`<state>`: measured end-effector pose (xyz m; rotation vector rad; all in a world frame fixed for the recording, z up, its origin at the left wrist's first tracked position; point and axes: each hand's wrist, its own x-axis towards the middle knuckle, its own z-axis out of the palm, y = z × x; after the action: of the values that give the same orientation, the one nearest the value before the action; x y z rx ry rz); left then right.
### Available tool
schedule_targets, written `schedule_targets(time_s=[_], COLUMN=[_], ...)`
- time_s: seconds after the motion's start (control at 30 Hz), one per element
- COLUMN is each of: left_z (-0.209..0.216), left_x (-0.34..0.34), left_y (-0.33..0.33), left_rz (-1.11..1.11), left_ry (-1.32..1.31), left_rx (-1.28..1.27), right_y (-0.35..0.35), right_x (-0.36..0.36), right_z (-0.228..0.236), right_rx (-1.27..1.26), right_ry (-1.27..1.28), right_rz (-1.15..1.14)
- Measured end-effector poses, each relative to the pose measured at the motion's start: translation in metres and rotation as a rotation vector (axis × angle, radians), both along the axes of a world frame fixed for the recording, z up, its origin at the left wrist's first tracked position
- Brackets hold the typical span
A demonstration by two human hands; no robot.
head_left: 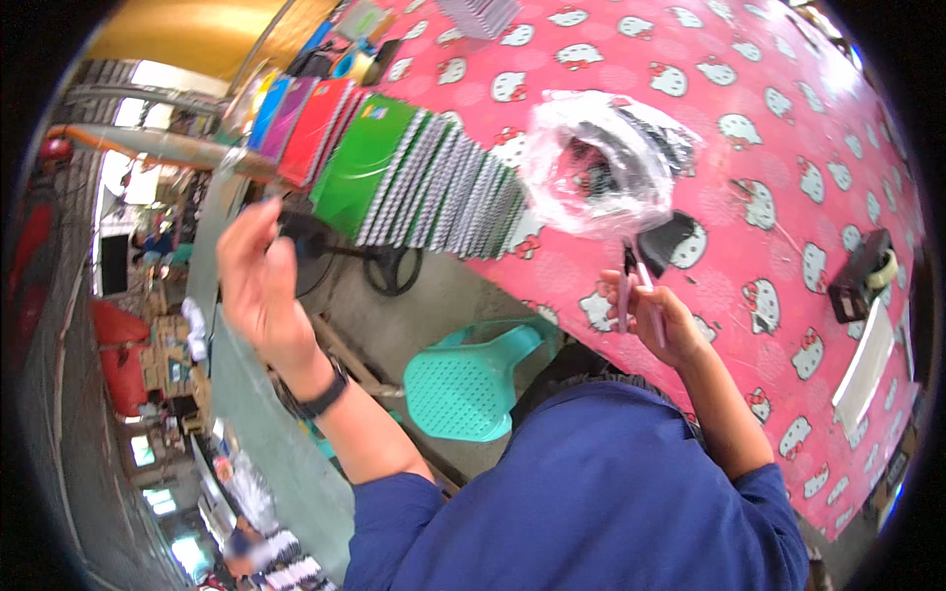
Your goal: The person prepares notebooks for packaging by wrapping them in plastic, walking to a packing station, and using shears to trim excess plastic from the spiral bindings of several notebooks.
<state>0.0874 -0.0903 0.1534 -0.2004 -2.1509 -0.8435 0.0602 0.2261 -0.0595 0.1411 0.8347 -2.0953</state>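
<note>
My left hand, with a dark band on its wrist, is raised off the table's left edge. Its fingers are loosely bent and apart, with nothing in them. Just beyond it lies a row of spiral notebooks with green covers, overlapping one another. My right hand grips a pair of scissors with pinkish handles, over the near edge of the pink table. Past the scissors sits a crumpled clear plastic bag with dark things in it that I cannot make out. A black flat piece lies beside the bag.
Red notebooks, purple and blue ones continue the row at far left. A tape dispenser and a white strip lie at right. A turquoise plastic chair stands below the table edge. More notebooks lie at the far edge.
</note>
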Motion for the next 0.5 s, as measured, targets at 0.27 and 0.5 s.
schedule_targets(time_s=[0.27,0.5], left_z=[-0.058,-0.079], left_x=[-0.042,-0.053], left_y=[-0.040,-0.039], left_rz=[0.031,0.047], left_ry=[0.002,0.101], left_rx=[-0.151,-0.009], right_y=[-0.122,-0.164], right_x=[-0.032,-0.047], right_z=[0.068,0.083], right_rx=[0.316,0.521], right_ry=[1.585,1.841], right_rz=[-0.079,-0.425])
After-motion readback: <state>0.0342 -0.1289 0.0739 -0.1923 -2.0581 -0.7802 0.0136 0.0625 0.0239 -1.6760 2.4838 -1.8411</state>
